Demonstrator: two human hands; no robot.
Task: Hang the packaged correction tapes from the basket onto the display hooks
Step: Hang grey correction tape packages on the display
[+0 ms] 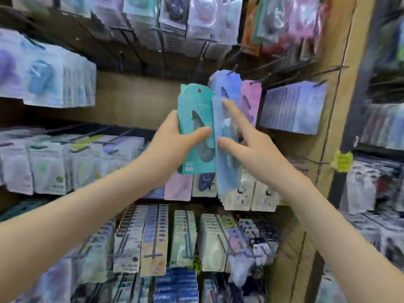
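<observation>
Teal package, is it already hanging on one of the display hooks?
No, the left hand grips the teal package, its hang hole empty, while the right hand pinches a blue package beside it.

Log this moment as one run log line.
left hand: grips teal pack | right hand: pinches pale blue pack beside it | status: neither pack hung yet

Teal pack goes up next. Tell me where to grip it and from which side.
Grip the teal pack mid-body from its left edge, as the left hand does, thumb across the front. Its hang hole is at the top, so a mid grip likely leaves it free for a hook; the right hand pinches a blue pack at the right edge.
</observation>
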